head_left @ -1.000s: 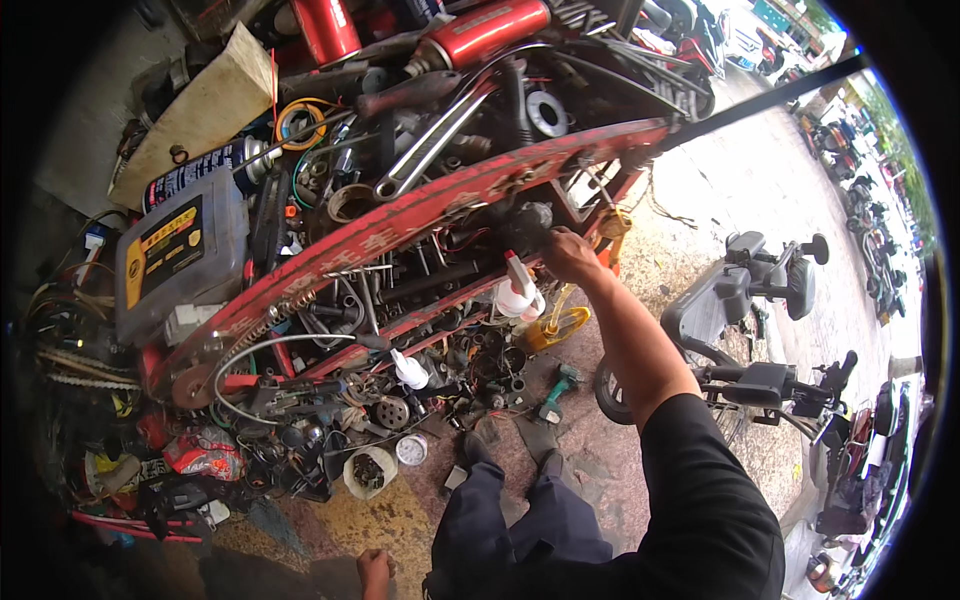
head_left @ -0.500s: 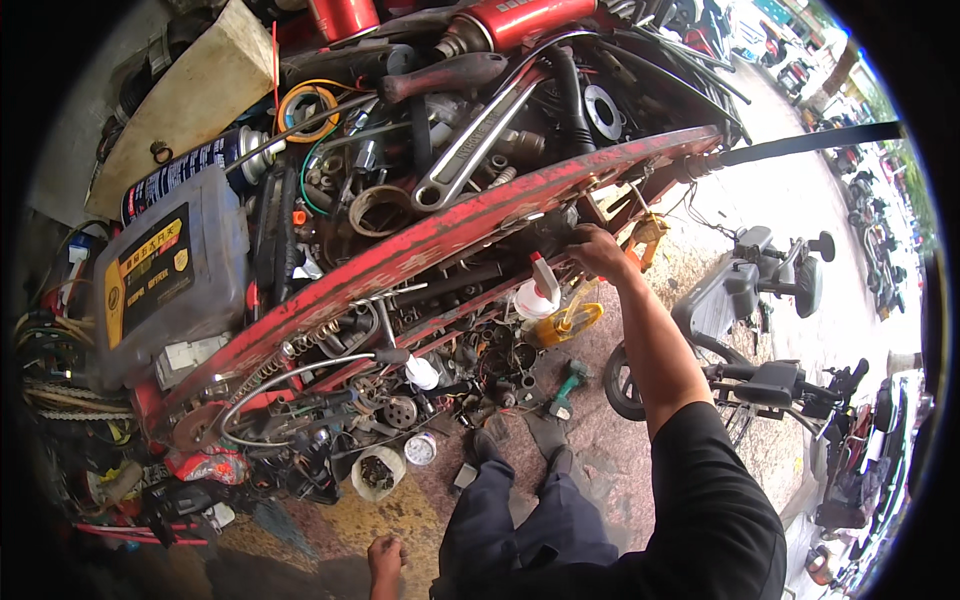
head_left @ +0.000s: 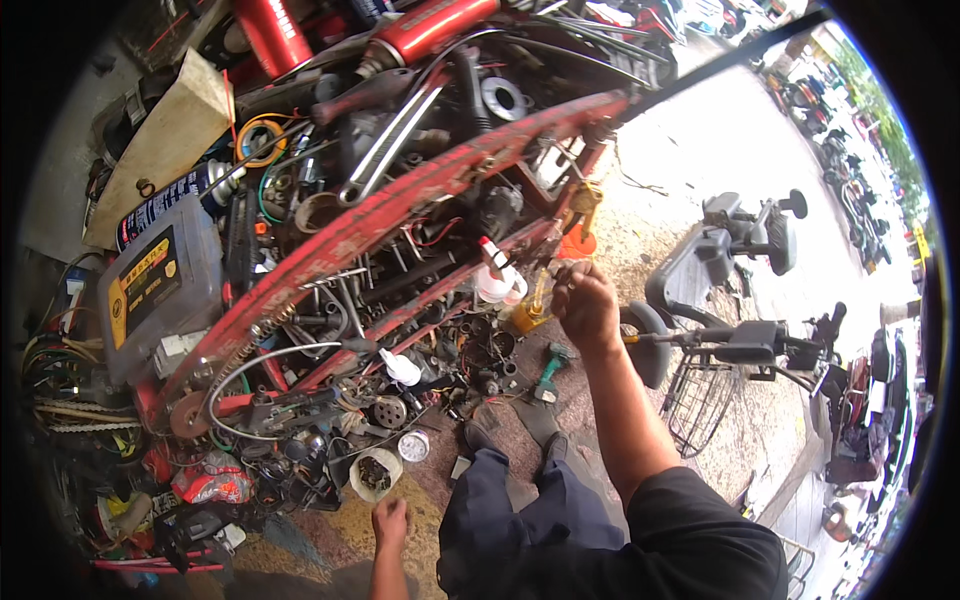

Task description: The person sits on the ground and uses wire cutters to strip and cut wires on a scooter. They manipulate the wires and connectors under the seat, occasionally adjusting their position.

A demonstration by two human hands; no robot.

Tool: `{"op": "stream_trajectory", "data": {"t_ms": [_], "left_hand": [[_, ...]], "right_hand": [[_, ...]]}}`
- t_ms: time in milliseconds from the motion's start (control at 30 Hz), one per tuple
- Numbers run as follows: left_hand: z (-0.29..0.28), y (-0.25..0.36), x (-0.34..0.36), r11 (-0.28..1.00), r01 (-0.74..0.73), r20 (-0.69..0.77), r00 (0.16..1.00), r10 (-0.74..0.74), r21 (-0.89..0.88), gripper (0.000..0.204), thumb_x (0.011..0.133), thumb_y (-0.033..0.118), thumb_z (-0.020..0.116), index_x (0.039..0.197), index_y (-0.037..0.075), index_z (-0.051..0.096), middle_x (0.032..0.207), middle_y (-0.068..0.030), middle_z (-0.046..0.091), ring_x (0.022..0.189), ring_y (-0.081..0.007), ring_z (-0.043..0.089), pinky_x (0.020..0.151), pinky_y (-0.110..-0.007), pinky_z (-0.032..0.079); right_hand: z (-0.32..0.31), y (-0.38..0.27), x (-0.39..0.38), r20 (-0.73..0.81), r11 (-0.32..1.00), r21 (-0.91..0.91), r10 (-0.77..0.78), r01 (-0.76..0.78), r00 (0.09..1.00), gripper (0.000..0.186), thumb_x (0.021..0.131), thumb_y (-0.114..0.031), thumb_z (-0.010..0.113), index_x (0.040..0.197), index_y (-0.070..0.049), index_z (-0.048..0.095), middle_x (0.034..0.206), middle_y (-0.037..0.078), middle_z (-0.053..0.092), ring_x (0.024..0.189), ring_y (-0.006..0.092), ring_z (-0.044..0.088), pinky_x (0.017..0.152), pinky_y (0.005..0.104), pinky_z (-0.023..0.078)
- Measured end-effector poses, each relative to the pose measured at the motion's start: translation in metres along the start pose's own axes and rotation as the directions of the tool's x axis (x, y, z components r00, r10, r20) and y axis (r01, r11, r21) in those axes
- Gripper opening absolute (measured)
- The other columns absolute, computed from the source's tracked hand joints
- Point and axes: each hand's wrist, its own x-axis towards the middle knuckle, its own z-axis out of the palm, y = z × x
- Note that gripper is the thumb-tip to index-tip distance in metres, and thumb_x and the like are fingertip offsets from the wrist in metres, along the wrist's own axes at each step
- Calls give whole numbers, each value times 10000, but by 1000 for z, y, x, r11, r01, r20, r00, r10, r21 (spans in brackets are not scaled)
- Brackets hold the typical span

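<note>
My right hand is raised beside the lower shelf of the red metal tool rack, its fingers curled together. Whatever lies in those fingers is too small or hidden to make out. Just left of it are a white bottle with a red tip and a yellow container. My left hand hangs low, fingers loosely closed, with nothing visible in them. Nearest to it is a pale bucket with small dark parts inside. The hand appears apart from the bucket.
Wrenches, spray cans and a grey plastic case crowd the rack's top. A green power tool lies on the floor near my feet. An electric scooter stands at the right. Loose parts cover the floor under the rack.
My right hand has come out of the rack's lower shelf and moved down, closer to me. My left hand has risen slightly towards the bucket. The whole view has shifted.
</note>
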Motion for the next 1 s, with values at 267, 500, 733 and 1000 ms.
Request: {"op": "stream_trajectory", "data": {"t_ms": [267,500,733,1000], "left_hand": [[155,167,-82,784,-512,312,725,614,-351,331,943,131,618,1232,-13,544,1010,-56,615,833,-122,592,742,-257,486],[301,166,-230,782,-353,511,606,609,-513,151,967,145,574,1038,13,563,784,-73,614,602,-144,577,553,-290,495],[467,75,-329,724,-648,774,325,543,-236,32,982,45,551,967,42,578,742,-20,608,585,-80,549,534,-226,463],[601,5,-410,697,-709,960,109,259,-108,97,930,75,624,990,0,619,690,-17,638,586,-60,565,517,-245,448]], "right_hand": [[-13,-75,-149,345,882,377,149,-282,927,171,913,-150,580,1048,-46,581,1001,110,547,713,183,498,528,281,453],[-107,-171,-291,171,874,449,121,-187,978,162,875,-156,636,1005,-78,581,967,123,597,647,176,531,479,269,419],[-217,-269,-439,-341,409,-897,-395,-169,853,586,805,-240,775,1276,10,531,1216,195,594,1040,277,638,843,383,535],[-289,-313,-549,-640,510,-767,-651,-389,408,623,810,-228,778,1296,67,524,895,148,713,842,268,701,779,367,547]]}}
